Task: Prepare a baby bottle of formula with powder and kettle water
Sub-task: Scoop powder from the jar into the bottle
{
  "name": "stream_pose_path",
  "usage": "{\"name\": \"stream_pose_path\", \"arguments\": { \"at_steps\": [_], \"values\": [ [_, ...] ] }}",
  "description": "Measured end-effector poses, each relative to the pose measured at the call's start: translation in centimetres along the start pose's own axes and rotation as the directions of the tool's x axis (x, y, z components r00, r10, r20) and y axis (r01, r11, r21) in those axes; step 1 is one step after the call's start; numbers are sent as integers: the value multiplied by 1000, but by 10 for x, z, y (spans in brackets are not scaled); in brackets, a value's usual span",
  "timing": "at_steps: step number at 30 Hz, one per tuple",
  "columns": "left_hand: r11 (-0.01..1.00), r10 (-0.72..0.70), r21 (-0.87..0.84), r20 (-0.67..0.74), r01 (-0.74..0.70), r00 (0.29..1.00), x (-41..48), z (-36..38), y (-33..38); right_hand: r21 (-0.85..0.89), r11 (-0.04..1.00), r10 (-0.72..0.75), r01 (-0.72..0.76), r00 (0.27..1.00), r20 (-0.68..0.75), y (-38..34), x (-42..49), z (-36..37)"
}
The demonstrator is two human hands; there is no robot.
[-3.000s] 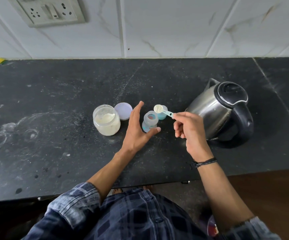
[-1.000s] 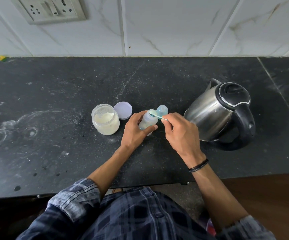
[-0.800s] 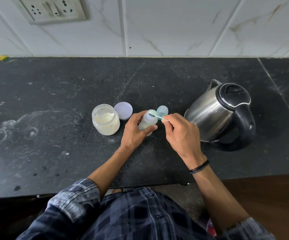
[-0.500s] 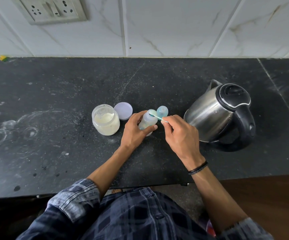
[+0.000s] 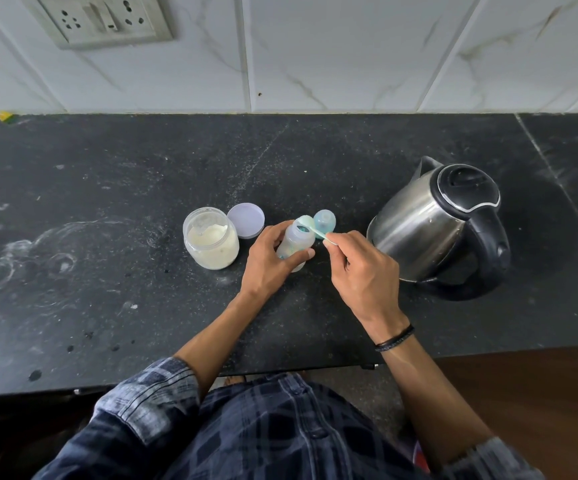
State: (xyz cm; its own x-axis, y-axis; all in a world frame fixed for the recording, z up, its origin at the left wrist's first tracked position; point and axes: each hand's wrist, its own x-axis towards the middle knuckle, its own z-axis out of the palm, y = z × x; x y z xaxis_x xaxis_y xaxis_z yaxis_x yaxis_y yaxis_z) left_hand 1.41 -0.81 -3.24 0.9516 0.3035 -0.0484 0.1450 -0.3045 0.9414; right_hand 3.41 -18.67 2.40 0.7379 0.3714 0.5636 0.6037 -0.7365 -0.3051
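— If we start at the far left, what lies on the counter [image 5: 107, 188]?

— Nothing but pale smears and specks on dark stone. Above it, a socket plate [image 5: 100, 19] is set in the white tiled wall [image 5: 349, 53].

— And the first thing that belongs to the job?

— An open jar [image 5: 211, 242] of cream powder, left of centre and roughly half full. Its lid [image 5: 246, 220] lies flat just behind it to the right, very close to it or touching.

— Then the hands?

— The left hand [image 5: 270, 261] comes next. Its fingers and thumb are curled round the bottle [image 5: 296, 242], a small clear one with its mouth uncovered. The thumb lies across the near side.

— Does the bottle stand on the counter?

— It seems to, leaning a little to the right, but the hand hides much of its base.

— What is over its mouth?

— The bowl of a pale green scoop [image 5: 313, 228], resting right at the opening. The right hand [image 5: 363, 271] pinches the end of its handle between fingertips and thumb, the other fingers folded under. A dark wristband [image 5: 394, 337] circles that wrist.

— Anything behind them?

— A blue-tinted cap [image 5: 325, 220] stands just behind the scoop, beside the bottle.

— And furthest right?

— A steel kettle [image 5: 429, 220] with a closed black lid, spout to the back and handle to the right, apart from the right hand.
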Motion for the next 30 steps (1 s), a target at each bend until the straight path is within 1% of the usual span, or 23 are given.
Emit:
{"name": "stream_pose_path", "arguments": {
  "at_steps": [3,6,11,14,18,22,26,30],
  "values": [
    [1000,-2,-1,1,2,1000,0,0,0,-20,1000,-9,9,1000,0,-2,-2,1],
    [1000,2,-2,-4,-2,1000,0,0,0,-16,1000,-17,16,999,-35,-1,-2,0],
    [1000,-2,1,-2,2,1000,-1,-1,0,-47,998,-40,40,999,-13,0,-4,3],
    [1000,-6,2,-4,6,1000,-2,-1,1,-39,998,-42,41,999,-33,3,-4,2],
    [1000,0,-2,-4,0,1000,-4,-2,2,-41,997,-59,59,998,-7,3,-6,4],
    [1000,-4,-7,-15,4,1000,-5,0,2,-13,999,-34,33,997,-65,4,-5,2],
    [1000,-7,-5,-1,7,1000,-5,0,2,-30,998,-57,55,997,-43,1,-8,4],
    [1000,-16,-5,-11,16,1000,-6,-1,4,-11,999,-53,52,996,-68,5,-9,3]
  ]
}}
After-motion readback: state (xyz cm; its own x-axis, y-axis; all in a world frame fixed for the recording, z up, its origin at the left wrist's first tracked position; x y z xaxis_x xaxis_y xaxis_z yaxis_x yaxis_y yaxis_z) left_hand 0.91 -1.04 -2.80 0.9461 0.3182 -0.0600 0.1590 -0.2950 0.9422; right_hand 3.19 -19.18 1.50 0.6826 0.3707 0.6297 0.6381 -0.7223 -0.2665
